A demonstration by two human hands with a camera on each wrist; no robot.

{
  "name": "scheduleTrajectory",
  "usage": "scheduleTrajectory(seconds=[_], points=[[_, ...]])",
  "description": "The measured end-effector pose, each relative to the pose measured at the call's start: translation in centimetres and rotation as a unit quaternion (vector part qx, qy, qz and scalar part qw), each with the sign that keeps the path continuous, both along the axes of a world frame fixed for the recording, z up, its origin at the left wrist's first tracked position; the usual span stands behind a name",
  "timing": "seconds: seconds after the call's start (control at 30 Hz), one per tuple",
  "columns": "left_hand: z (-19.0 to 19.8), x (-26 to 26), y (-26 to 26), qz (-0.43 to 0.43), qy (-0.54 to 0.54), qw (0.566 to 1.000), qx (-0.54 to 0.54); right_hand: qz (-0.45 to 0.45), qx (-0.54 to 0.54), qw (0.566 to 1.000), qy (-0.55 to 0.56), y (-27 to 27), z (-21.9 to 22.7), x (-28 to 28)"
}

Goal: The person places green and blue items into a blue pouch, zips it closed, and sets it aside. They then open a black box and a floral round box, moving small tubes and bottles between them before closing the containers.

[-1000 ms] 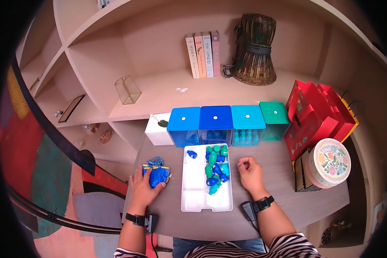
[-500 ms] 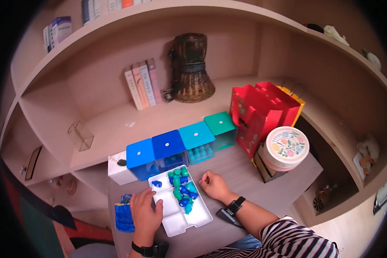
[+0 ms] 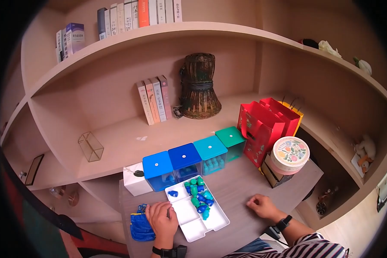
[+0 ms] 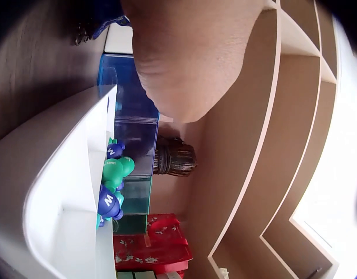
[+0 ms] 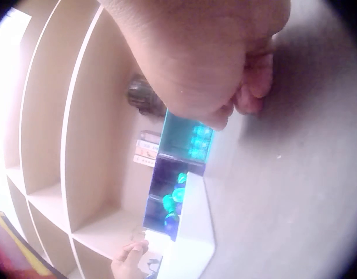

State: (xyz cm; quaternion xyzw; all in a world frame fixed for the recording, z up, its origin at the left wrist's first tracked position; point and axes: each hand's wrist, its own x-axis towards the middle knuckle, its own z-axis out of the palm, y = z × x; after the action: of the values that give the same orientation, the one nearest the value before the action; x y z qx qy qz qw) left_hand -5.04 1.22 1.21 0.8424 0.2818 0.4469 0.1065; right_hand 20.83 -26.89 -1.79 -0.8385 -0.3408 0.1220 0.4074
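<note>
A white compartment tray lies on the table, its right side heaped with small rounded blue, green and turquoise pieces, some marked with a white letter. One blue piece lies alone in the far left compartment. My left hand is at the tray's left edge, fingers relaxed and holding nothing, beside a crumpled blue pouch. To the right of the tray, my right hand rests on the table with fingers loosely curled, nothing in it.
Behind the tray stand lidded boxes in light blue, dark blue, turquoise and green. A white box is left of them. Red bags and a round floral tin stand at right.
My left hand has left the blue pouch and moved right to the tray's edge. My right hand has shifted right, away from the tray. The head view has turned and tilted up.
</note>
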Motion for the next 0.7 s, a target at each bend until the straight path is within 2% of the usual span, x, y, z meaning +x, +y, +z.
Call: scheduleTrajectory(seconds=[0.03,0.1,0.23,0.43,0.7], points=[[-0.1,-0.1,0.2,0.003,-0.009,1.0,-0.003,0.0,0.001,1.0,-0.003,-1.0,0.0,-0.2],[-0.2,-0.4,0.5,0.012,-0.019,1.0,-0.008,-0.061,-0.007,0.998,-0.021,-2.6,0.1,-0.7],[-0.1,-0.8,1.0,0.027,-0.036,0.999,-0.014,-0.111,-0.019,0.993,-0.031,-2.5,0.6,-1.5],[0.3,-0.9,0.8,0.025,-0.059,0.998,0.003,-0.127,-0.021,0.988,-0.08,-2.0,0.5,-2.7],[1.2,-0.9,0.0,0.006,-0.066,0.998,0.02,-0.139,-0.021,0.986,-0.09,-1.8,0.5,-3.5]])
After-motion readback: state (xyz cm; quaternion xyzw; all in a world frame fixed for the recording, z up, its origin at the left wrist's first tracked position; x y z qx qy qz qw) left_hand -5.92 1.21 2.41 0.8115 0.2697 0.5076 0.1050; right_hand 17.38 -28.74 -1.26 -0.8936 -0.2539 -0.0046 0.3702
